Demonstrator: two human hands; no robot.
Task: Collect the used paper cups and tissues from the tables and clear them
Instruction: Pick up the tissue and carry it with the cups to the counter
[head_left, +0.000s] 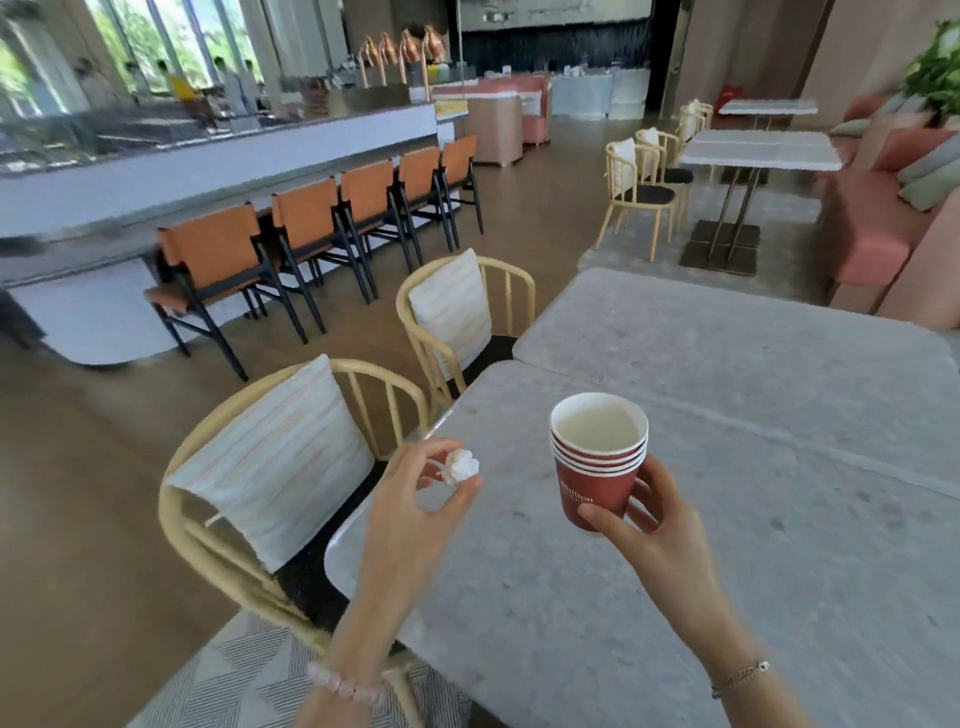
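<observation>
Cups: I am holding a nested stack of paper cups (597, 467) above the table, clear of its top. The walls are smooth and red with white lettering, the rolled rims are stacking in rings, and the inside is showing pale.
Right hand: my right hand (655, 525) is curling thumb and fingers round the lower part of the outermost cup.
Tissue: a small white tissue (461, 466), crumpled into a rough ball, is hanging over the table's near left edge.
Left hand: my left hand (410, 499) is pinching the tissue between thumb and fingertips.
Table: the table (753, 545) is spreading under both hands, a grey, mottled, stone-like slab with rounded corners, butting against a second slab of the same kind.
Chairs: two chairs (179, 525) with pale curved spindle frames are standing at the table's left side, each one propping up a soft striped cushion (275, 467).
Rug: a grey rug (234, 675) with a ribbed triangle pattern is lying under the nearest chair.
Room: orange-backed chairs (208, 254) on black frames are lining a long white counter (208, 161), and a brown floor (78, 493) is running between them and me.
</observation>
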